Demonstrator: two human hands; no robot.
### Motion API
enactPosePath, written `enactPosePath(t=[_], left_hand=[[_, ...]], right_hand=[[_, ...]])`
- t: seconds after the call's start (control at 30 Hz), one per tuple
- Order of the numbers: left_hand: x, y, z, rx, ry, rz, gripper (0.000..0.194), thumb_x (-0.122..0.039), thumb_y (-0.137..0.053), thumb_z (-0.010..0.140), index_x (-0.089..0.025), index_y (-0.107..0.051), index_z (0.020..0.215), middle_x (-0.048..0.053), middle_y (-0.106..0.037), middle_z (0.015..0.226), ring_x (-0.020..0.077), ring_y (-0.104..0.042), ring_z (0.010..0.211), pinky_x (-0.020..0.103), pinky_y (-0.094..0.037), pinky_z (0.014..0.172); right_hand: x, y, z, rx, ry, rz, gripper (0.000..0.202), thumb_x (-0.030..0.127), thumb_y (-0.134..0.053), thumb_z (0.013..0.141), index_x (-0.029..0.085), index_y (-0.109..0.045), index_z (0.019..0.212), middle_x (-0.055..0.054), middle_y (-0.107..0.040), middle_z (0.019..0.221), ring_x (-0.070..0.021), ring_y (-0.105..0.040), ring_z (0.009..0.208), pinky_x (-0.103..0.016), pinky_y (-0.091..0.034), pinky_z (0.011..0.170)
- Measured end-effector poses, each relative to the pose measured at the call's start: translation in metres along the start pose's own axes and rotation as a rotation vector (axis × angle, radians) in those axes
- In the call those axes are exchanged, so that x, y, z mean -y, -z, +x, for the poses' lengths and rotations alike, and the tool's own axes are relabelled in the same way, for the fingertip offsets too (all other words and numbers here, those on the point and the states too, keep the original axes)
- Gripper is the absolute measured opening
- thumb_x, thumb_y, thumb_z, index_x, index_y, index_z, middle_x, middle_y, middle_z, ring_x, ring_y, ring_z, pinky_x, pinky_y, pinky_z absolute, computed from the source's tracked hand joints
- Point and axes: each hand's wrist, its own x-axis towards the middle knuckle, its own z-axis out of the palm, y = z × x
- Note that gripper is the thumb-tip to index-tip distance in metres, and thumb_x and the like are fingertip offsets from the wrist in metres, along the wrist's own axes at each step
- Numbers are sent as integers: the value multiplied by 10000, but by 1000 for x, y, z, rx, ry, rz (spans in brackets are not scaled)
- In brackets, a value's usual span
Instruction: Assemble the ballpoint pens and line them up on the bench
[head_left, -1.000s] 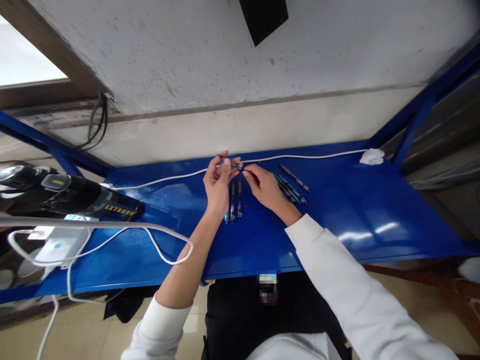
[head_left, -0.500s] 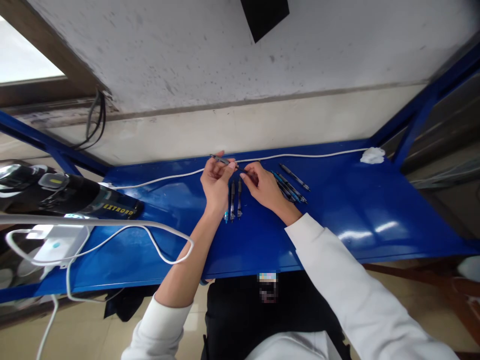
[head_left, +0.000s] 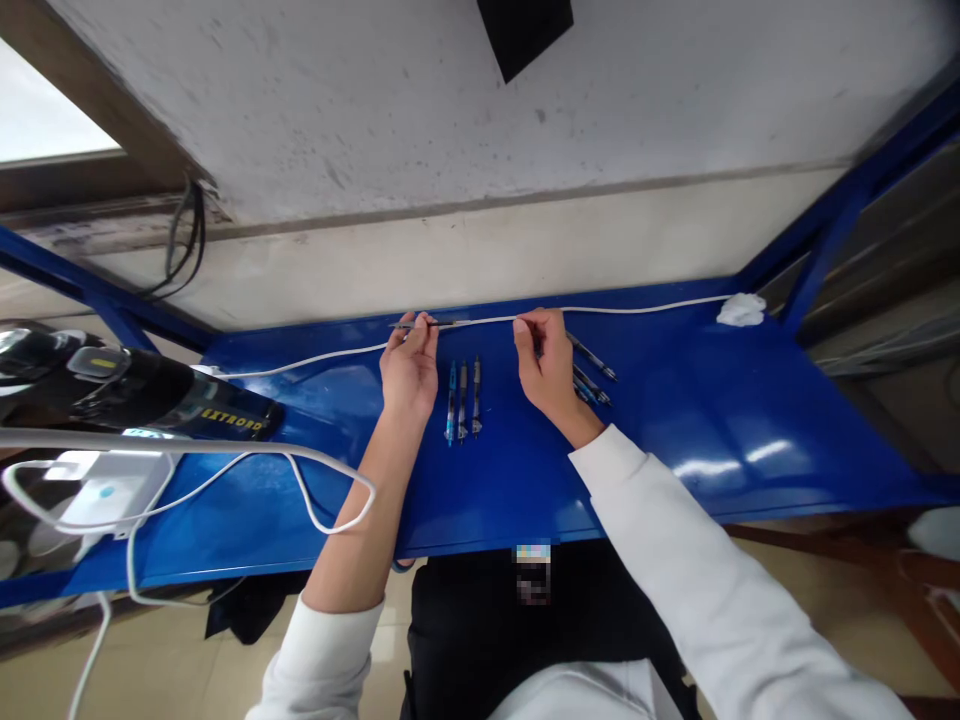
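Near the back of the blue shelf, my left hand [head_left: 409,368] pinches a dark pen [head_left: 442,324] that lies roughly level and points right. My right hand [head_left: 546,365] is to its right, fingers curled together; whatever they hold, if anything, is too small to make out. Between the hands three pens stand in a row on the shelf: a blue one [head_left: 451,402], a grey one [head_left: 463,400] and a dark one [head_left: 477,398]. Several more pens [head_left: 592,358] lie beside and partly behind my right hand.
A black bottle [head_left: 232,408] lies on the left, beside a white power strip [head_left: 112,495] with looping white cables. One white cable [head_left: 637,311] runs along the back of the blue shelf [head_left: 675,400] to a crumpled white wad [head_left: 742,309].
My hands have moved apart, the left one leftward with the pen and the right one rightward. The three pens between them are now more fully visible.
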Motion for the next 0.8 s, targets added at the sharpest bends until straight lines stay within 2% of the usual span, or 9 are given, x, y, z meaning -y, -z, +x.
enactPosePath(t=[0.13, 0.3, 0.57, 0.8], left_hand=[[3, -10, -11, 76, 54, 15, 228, 64, -766, 964, -159, -748, 919, 26, -804, 959, 105, -809, 975, 239, -616, 1114], [8, -11, -16, 143, 92, 54, 206, 39, -832, 920, -154, -767, 953, 34, -808, 1015, 110, -802, 967, 235, -617, 1071], [9, -6, -14, 193, 4, 52, 227, -22, -925, 852, -159, -766, 938, 41, -817, 1053, 123, -798, 985, 266, -611, 1067], [9, -3, -13, 215, -37, 112, 400, -126, -1027, 794, -186, -812, 1127, 36, -808, 1004, 149, -792, 1027, 303, -595, 1095]], right_hand=[[-2, -3, 0, 127, 45, -3, 270, 488, -530, 1215, 253, -649, 1156, -52, -737, 1011, -185, -660, 827, -352, -536, 783], [-6, -6, -1, 253, 51, -33, 281, 455, -502, 1226, 251, -687, 1169, -55, -770, 1043, -199, -690, 879, -352, -538, 863], [-8, -5, -2, 332, 4, -71, 352, 520, -482, 1224, 249, -695, 1153, -57, -768, 1009, -215, -685, 860, -354, -514, 850], [-5, -6, -3, 393, -7, -87, 358, 525, -474, 1224, 250, -699, 1181, -71, -794, 1068, -226, -706, 893, -364, -503, 855]])
